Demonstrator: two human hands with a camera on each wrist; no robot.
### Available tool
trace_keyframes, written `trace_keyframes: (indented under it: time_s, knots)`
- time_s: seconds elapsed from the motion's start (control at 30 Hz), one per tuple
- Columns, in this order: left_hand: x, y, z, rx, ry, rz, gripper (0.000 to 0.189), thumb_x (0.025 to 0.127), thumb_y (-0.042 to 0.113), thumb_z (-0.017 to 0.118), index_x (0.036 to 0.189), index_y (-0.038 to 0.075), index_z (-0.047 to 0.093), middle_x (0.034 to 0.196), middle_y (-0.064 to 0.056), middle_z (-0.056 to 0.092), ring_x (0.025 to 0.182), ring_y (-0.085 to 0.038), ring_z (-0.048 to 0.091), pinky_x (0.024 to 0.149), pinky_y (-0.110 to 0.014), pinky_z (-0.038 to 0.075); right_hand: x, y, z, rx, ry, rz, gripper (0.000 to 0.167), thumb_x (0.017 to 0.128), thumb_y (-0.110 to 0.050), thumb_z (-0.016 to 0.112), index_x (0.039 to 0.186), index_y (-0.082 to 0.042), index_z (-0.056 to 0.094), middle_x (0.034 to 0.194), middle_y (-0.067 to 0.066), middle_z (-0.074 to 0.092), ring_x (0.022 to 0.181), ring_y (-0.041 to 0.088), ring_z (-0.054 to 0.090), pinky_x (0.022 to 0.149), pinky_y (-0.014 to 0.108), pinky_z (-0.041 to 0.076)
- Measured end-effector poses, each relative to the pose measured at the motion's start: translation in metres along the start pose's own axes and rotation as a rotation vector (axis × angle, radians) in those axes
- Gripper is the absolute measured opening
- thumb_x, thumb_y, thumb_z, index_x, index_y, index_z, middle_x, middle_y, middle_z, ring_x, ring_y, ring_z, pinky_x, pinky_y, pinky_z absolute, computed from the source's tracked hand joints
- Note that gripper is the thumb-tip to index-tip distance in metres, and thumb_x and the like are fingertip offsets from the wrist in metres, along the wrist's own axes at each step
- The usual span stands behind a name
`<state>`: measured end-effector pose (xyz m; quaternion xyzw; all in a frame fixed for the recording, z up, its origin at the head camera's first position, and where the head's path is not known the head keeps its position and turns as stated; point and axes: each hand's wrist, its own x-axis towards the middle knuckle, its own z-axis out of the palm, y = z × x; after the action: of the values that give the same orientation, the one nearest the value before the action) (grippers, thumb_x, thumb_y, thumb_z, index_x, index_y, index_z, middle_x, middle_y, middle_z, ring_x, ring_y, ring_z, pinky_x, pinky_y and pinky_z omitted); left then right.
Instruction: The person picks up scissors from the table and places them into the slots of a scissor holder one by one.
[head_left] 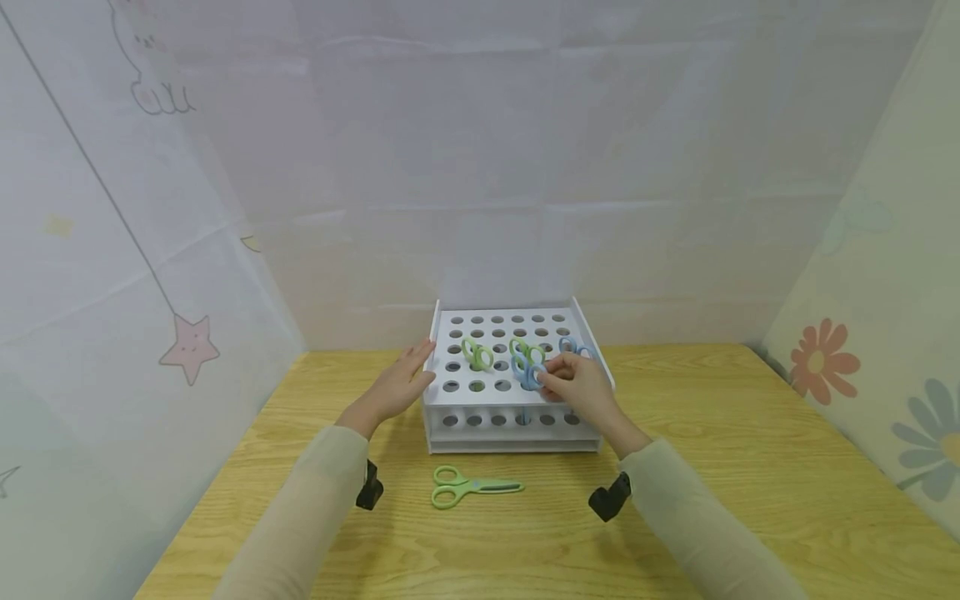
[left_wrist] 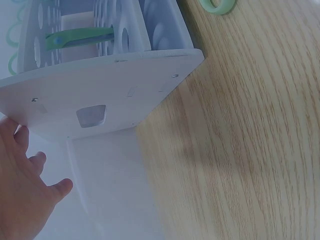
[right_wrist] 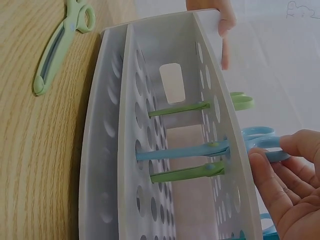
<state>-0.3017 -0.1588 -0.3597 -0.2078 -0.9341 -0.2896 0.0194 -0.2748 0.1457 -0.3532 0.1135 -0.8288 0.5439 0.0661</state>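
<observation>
A white rack [head_left: 465,398] with rows of round holes stands on the table. My right hand [head_left: 582,387] pinches the handle of blue scissors [right_wrist: 182,151], whose blades pass down through a front-row hole and into the lower tier. My left hand [head_left: 395,385] rests its fingertips on the rack's left side panel, fingers fairly straight. Two green scissors stand in the rack: one pair [head_left: 477,354] left of centre, another pair [head_left: 527,349] just behind the blue ones. Another blue pair [head_left: 576,347] stands near the right side, partly behind my right hand.
Green scissors [head_left: 472,487] lie flat on the wooden table [head_left: 525,550] in front of the rack, handles to the left. A pale cloth wall [head_left: 495,167] rises behind the rack, with printed cloth at both sides. Each wrist carries a small black camera.
</observation>
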Motion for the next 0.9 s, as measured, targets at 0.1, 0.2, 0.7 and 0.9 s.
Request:
trace_keyframes:
  time_s: [0.1, 0.2, 0.7, 0.9]
  knots:
    - [0.0, 0.0, 0.0, 0.001, -0.002, -0.001, 0.056, 0.098, 0.032, 0.036, 0.148, 0.014, 0.02, 0.152, -0.005, 0.015, 0.137, -0.031, 0.008, 0.106, -0.053, 0.012, 0.0, 0.0, 0.0, 0.003, -0.001, 0.002, 0.016, 0.085, -0.008, 0.065, 0.092, 0.005, 0.059, 0.076, 0.011, 0.067, 0.066, 0.018, 0.065, 0.059, 0.027, 0.054]
    - [-0.001, 0.0, 0.0, -0.003, -0.003, -0.003, 0.056, 0.098, 0.032, 0.036, 0.148, 0.014, 0.02, 0.152, -0.003, 0.015, 0.137, -0.031, 0.008, 0.106, -0.052, 0.012, -0.001, -0.001, 0.0, 0.01, 0.001, 0.005, 0.016, 0.085, -0.007, 0.065, 0.093, 0.006, 0.059, 0.078, 0.012, 0.067, 0.065, 0.017, 0.065, 0.059, 0.027, 0.054]
    - [0.0, 0.0, 0.0, -0.006, 0.0, 0.004, 0.055, 0.098, 0.03, 0.036, 0.148, 0.013, 0.02, 0.152, -0.005, 0.015, 0.137, -0.031, 0.008, 0.106, -0.053, 0.012, -0.002, -0.01, -0.004, 0.069, 0.007, -0.045, 0.031, 0.085, -0.006, 0.064, 0.112, 0.006, 0.056, 0.103, 0.019, 0.06, 0.067, 0.023, 0.064, 0.059, 0.03, 0.054]
    - [0.0, -0.001, 0.001, -0.002, 0.0, -0.002, 0.055, 0.098, 0.031, 0.036, 0.148, 0.013, 0.02, 0.152, -0.004, 0.014, 0.137, -0.03, 0.008, 0.106, -0.052, 0.012, -0.01, -0.028, -0.007, 0.12, -0.003, -0.071, 0.03, 0.086, -0.001, 0.061, 0.113, 0.01, 0.054, 0.103, 0.024, 0.058, 0.07, 0.034, 0.063, 0.061, 0.034, 0.055]
